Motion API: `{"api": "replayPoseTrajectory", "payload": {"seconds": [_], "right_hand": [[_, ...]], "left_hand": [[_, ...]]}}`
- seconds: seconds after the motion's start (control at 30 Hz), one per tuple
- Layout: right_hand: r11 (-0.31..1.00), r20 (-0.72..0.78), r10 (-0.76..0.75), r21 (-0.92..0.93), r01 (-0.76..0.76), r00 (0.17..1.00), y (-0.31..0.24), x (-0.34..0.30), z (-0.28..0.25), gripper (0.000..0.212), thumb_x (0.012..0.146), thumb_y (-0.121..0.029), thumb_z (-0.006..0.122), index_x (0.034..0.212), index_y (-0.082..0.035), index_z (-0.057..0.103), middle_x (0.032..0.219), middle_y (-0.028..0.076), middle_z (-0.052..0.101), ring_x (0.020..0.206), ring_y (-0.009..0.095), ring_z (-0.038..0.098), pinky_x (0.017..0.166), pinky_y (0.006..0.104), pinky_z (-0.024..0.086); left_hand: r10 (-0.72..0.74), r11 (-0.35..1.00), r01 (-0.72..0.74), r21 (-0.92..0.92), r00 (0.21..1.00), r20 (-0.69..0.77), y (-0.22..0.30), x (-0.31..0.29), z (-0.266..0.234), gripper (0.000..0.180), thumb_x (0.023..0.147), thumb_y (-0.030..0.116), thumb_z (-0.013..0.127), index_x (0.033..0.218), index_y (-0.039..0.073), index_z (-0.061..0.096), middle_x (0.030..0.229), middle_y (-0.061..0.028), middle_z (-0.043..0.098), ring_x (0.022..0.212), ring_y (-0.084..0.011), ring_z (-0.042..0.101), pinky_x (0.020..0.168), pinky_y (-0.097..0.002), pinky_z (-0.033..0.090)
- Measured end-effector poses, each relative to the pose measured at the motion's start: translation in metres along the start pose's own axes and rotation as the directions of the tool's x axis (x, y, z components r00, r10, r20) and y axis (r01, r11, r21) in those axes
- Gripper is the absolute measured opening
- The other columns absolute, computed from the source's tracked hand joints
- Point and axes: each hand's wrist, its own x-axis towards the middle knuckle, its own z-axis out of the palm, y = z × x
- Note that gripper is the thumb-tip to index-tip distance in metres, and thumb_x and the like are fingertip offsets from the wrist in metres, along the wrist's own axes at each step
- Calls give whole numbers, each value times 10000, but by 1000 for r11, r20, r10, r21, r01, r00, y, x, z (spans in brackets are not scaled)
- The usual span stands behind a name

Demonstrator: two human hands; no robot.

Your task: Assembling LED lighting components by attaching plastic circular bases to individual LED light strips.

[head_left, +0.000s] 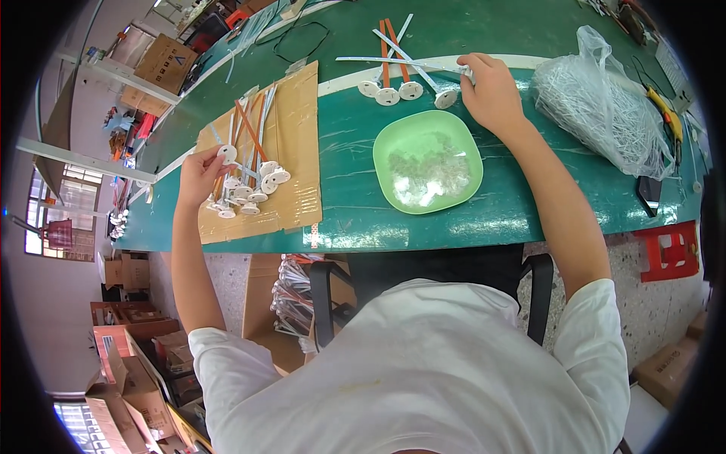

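On the left, my left hand (198, 175) pinches a white disc (227, 154) at the end of a strip, over a pile of similar orange and white strips with round white ends (246, 193). That pile lies on a flat cardboard sheet (299, 151). My right hand (493, 92) is closed at the far side of the table, on the disc end of a white strip (393, 60) that points left. Beside it lie several more orange and white disc-ended strips (387, 95). A light green bowl (384, 159) holding small clear pieces stands between my hands.
At the right lies a clear plastic bag (605, 113) full of thin white pieces, with yellow-handled pliers (671, 121) and a dark phone-like object (649, 195) beside it. A box of disc-ended strips (261, 303) stands below the table edge. A red stool (665, 251) is at right.
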Motion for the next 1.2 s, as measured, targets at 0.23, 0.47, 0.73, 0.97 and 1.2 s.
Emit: {"api": "replayPoseTrajectory", "payload": {"seconds": [0.23,0.47,0.73,0.97,1.2], "right_hand": [[998,51,53,-22,-52,997,-1,-2,-3,260,875,-88,642,1131,-63,677,1178,125,677,1090,363,616,926,437,514],[998,31,60,-13,-59,998,3,-1,-2,327,867,-101,657,1191,-62,651,1226,140,660,1071,349,630,916,436,523],[996,94,92,12,-93,991,2,0,-2,391,846,-104,689,1232,-69,632,1205,146,650,994,337,656,870,432,540],[994,95,109,9,-110,990,1,-2,-2,433,842,-108,698,1265,-79,613,1232,147,644,1008,339,660,877,438,541],[994,76,96,41,-99,992,6,1,-3,443,818,-10,704,1248,-80,627,1177,128,680,987,329,676,882,416,556]], "left_hand": [[10,999,-9,48,1000,-28,-14,3,-3,287,1000,-17,566,1257,-133,618,1056,-165,721,927,-208,737,805,-253,611],[18,992,-23,126,999,40,-20,6,-1,271,996,-17,568,1237,-120,638,1009,-147,730,899,-203,745,779,-264,609],[33,951,-64,303,994,106,-5,4,-1,258,984,-13,574,1207,-113,656,951,-159,736,868,-218,762,733,-276,599],[47,873,-123,472,984,170,-5,3,0,260,951,-10,599,1189,-81,676,871,-185,731,802,-217,751,698,-309,569],[-1,754,-111,647,985,170,35,-8,20,361,914,126,685,1266,44,679,840,-187,717,749,-258,694,707,-369,537]]}}
